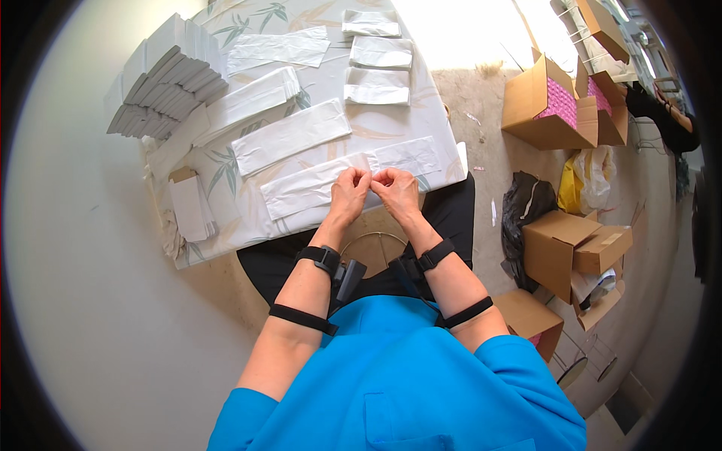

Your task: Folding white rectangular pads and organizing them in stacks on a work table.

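Both my hands meet at the table's near edge, thumbs and fingertips pinched close together. My left hand [349, 197] is closed over the inner end of a long, flat white sleeve [304, 188], which looks like folded thin paper or plastic. Beside it, my right hand [397, 197] is closed at the same spot, where a second, more see-through white strip [410, 155] begins. My fingers hide exactly what each pinch grips. Just beyond lies another wide white sleeve [292, 137], touched by neither hand.
A leaf-patterned cloth covers the table [383, 124]. Tall stacks of folded white pieces [169, 75] stand at the far left, and three short folded bundles [377, 86] lie at the far side. Cardboard boxes [549, 248] and a black bag [523, 218] sit on the floor at right.
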`<action>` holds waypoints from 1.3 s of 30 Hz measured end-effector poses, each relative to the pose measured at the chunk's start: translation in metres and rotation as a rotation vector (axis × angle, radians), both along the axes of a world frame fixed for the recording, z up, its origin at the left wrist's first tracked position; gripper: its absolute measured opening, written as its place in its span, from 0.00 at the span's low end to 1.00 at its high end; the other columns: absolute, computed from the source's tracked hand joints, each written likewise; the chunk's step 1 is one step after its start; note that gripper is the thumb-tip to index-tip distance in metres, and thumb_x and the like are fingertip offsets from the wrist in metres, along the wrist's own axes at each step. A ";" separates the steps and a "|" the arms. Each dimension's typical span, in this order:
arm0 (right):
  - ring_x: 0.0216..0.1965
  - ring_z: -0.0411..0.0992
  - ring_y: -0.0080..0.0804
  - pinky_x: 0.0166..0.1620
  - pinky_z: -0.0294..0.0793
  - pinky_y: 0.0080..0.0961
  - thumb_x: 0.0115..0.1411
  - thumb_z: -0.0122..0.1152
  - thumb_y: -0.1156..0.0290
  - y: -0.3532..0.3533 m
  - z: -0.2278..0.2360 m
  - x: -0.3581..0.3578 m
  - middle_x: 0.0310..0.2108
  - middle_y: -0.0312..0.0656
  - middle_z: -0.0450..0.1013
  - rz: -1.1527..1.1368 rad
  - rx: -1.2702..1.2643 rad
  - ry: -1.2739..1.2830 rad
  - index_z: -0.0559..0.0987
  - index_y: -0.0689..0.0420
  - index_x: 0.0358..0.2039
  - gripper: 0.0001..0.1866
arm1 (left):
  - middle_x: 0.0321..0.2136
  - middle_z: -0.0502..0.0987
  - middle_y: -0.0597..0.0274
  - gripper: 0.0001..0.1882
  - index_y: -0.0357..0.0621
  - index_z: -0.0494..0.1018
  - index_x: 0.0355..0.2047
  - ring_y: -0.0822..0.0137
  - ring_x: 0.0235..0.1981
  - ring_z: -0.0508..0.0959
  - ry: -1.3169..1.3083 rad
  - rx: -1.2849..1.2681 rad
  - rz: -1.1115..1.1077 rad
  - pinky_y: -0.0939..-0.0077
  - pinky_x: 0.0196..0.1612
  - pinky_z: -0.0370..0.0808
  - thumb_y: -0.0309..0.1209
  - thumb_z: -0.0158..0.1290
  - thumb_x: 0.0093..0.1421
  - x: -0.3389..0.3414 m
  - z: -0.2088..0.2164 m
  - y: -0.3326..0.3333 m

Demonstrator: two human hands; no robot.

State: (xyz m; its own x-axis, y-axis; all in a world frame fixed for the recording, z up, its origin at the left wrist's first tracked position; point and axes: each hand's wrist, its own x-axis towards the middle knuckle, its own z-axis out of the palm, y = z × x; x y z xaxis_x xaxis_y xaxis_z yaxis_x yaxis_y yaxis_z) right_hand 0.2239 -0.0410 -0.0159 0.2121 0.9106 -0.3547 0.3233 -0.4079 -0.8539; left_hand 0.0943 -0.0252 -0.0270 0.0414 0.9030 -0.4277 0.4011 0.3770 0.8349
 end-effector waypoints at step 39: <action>0.25 0.77 0.39 0.32 0.75 0.32 0.50 0.63 0.63 0.000 -0.023 -0.003 0.21 0.45 0.77 -0.112 -0.096 -0.122 0.80 0.60 0.26 0.12 | 0.27 0.74 0.66 0.09 0.38 0.71 0.36 0.76 0.30 0.71 -0.113 0.088 -0.028 0.80 0.36 0.70 0.33 0.51 0.63 -0.014 -0.001 -0.010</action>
